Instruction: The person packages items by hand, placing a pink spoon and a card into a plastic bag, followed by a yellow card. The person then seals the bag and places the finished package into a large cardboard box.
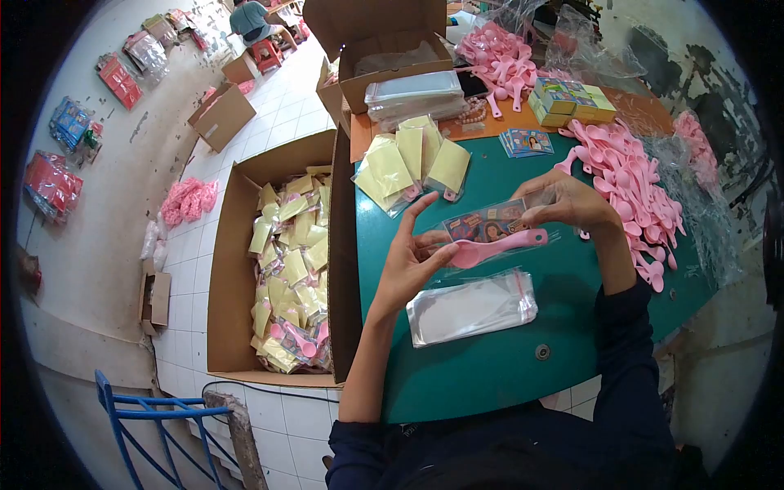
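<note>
Between my hands is a clear plastic bag (pixel 545 196) with a printed card (pixel 476 226) and a pink spoon (pixel 506 246) lying along it. My left hand (pixel 402 263) grips the bag's left end, thumb by the spoon's bowl and index finger raised. At the other end my right hand (pixel 576 202) pinches the bag near the card's edge and the spoon's handle tip. Just below lies a stack of flat clear bags (pixel 469 313) on the green table (pixel 457 380). Filled packets with yellow backs (pixel 388 169) lie beyond my left hand.
A heap of pink spoons (pixel 625 171) covers the table's right side. Loose cards (pixel 527 142) and bundled card stacks (pixel 563 100) are at the back. A deep carton (pixel 224 327) of packets stands left of the table. Another person (pixel 251 22) sits far off.
</note>
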